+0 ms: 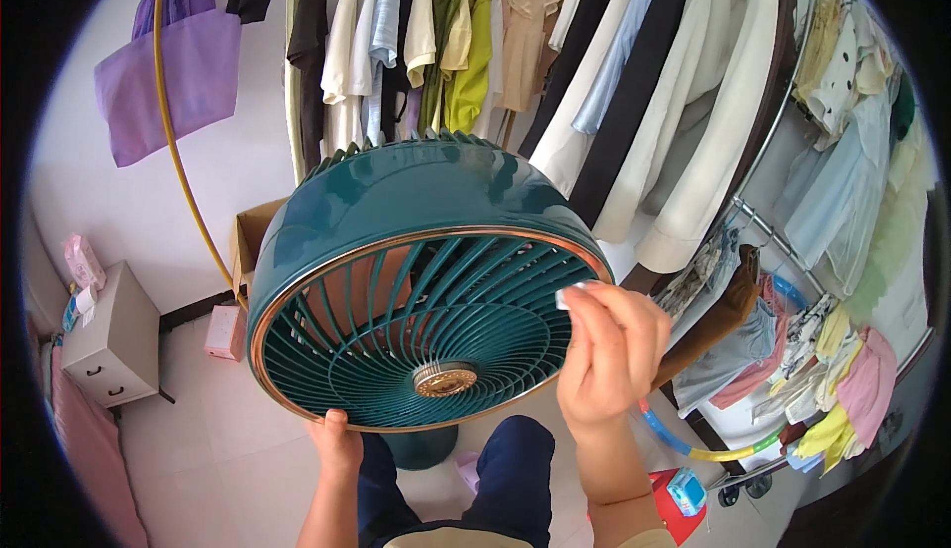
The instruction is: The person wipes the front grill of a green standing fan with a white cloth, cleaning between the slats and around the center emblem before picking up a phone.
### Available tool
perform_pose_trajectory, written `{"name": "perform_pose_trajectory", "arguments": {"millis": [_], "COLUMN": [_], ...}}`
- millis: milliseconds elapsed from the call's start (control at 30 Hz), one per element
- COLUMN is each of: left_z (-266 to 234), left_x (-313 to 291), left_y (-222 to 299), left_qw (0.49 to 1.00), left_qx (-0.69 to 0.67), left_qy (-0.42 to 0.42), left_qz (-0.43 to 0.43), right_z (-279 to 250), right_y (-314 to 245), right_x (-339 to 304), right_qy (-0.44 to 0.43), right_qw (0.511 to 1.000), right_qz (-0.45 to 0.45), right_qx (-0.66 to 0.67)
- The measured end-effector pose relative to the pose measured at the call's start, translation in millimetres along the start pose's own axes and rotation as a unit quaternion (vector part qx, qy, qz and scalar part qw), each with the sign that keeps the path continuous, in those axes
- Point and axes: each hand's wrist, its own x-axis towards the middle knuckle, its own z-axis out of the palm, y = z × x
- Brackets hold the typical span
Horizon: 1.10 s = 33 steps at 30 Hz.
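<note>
A dark green electric fan point(426, 186) fills the middle of the view, its round grille facing me and tilted upward. Copper-coloured trim runs round its front edge, and a gold hub cap point(445, 381) sits at the grille's centre. My left hand point(338, 449) grips the lower left rim, thumb on the front and the other fingers hidden behind. Raised before the right side of the grille, my right hand point(616, 350) is closed in a pinch. A small white piece point(563, 297) shows at its fingertips; its kind is unclear. Below the head, the green base point(421, 447) stands between my legs.
Clothes point(466, 53) hang along the far wall and on a metal rack point(783, 236) at right. A purple bag point(173, 82) hangs at far left, above a small white cabinet point(114, 340). Near my right forearm lie a red item point(674, 518) and a blue pack point(686, 492).
</note>
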Motion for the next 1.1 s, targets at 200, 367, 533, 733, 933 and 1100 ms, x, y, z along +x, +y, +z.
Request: {"name": "perform_pose_trajectory", "arguments": {"millis": [200,367,533,733,933,1100], "left_z": [9,8,17,21,13,25], "left_x": [0,0,-2,1,2,0], "left_y": [7,8,-2,11,-2,5], "left_qw": [0.999,0.999,1.000,1.000,1.000,1.000], "left_qx": [-0.021,-0.011,0.007,0.003,0.010,-0.002], "left_qy": [0.019,0.001,0.018,0.008,0.012,0.019], "left_qz": [-0.047,-0.031,-0.012,-0.013,-0.002,-0.001], "right_z": [2,-3,2,3,-6,1], "right_y": [-6,10,-8,5,15,-3], "right_x": [4,3,2,3,2,-1], "right_qy": [-0.024,-0.013,-0.035,-0.030,-0.042,-0.038], "right_qw": [0.996,0.999,0.998,0.997,0.998,0.992], "right_qz": [-0.047,0.018,-0.027,-0.033,-0.003,-0.010], "right_qx": [0.067,0.041,0.048,0.071,0.036,0.122]}}
